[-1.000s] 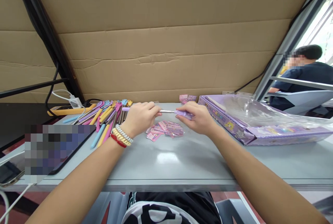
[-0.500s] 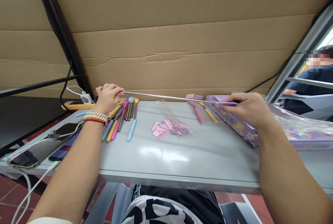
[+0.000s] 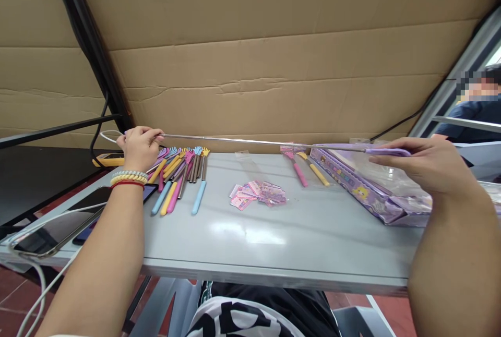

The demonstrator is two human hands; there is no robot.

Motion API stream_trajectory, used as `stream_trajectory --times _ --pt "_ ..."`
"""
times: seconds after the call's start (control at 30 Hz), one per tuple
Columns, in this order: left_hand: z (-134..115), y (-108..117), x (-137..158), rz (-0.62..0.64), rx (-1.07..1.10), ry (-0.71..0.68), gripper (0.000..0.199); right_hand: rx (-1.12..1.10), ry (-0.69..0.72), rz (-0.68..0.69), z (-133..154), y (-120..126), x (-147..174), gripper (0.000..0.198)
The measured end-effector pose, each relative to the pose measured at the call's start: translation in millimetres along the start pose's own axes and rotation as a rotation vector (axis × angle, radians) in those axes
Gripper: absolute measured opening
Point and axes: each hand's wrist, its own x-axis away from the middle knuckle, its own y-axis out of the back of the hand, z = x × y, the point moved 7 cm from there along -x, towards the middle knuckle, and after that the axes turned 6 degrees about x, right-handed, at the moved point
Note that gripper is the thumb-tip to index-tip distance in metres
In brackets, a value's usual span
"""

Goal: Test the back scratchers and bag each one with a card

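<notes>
A telescopic back scratcher [image 3: 250, 141] with a thin metal rod and a purple handle is drawn out long above the table. My left hand [image 3: 141, 145] is closed round its far left end, hiding the head. At the right, my right hand [image 3: 428, 162] grips the purple handle. Under and beside my left hand lies a pile of back scratchers [image 3: 172, 183] with blue, yellow, pink and purple handles. Small pink printed cards [image 3: 258, 192] are heaped at mid-table. Two back scratchers, pink [image 3: 300, 174] and yellow [image 3: 319, 174], lie in clear bags with cards.
A purple printed box [image 3: 362, 191] with clear plastic bags [image 3: 391, 172] stands at the right. Phones [image 3: 58, 227] and white cables lie at the left edge. Cardboard [image 3: 274, 65] walls off the back. Another person [image 3: 473, 112] sits beyond the right frame.
My hands have moved farther apart, the left one leftward and the right one rightward. The rod between them has become longer, and more of the purple handle shows.
</notes>
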Motion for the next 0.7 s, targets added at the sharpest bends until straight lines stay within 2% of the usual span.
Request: stream_trajectory --times 0.07,0.1,0.2,0.27,0.43,0.5,0.57,0.7 --pt "2 -3 0 0.055 0.003 0.006 0.032 -0.129 0.011 0.066 0 -6 -2 0.028" --pt "3 -5 0 0.08 0.006 0.003 0.031 -0.219 0.025 0.054 -1 -7 -3 0.026" --pt "0 -6 -1 0.123 0.037 -0.029 0.029 -0.409 0.046 -0.074 -4 -5 -7 0.022" --pt "-4 -6 -2 0.139 0.067 -0.057 0.029 -0.447 0.006 -0.107 -6 -9 -9 0.021" --pt "-17 -1 -3 0.132 0.089 -0.115 0.027 -0.56 -0.166 -0.085 -7 -24 -9 0.022" --pt "-22 -3 -2 0.146 0.115 -0.129 0.027 -0.647 -0.172 -0.09 -6 -25 -9 0.029" --pt "-27 -6 -1 0.178 0.154 -0.152 0.028 -0.716 -0.157 -0.088 -7 -25 -11 0.044" --pt "-31 -8 1 0.22 0.196 -0.165 0.036 -0.724 -0.141 -0.131 -12 -17 -13 0.062"
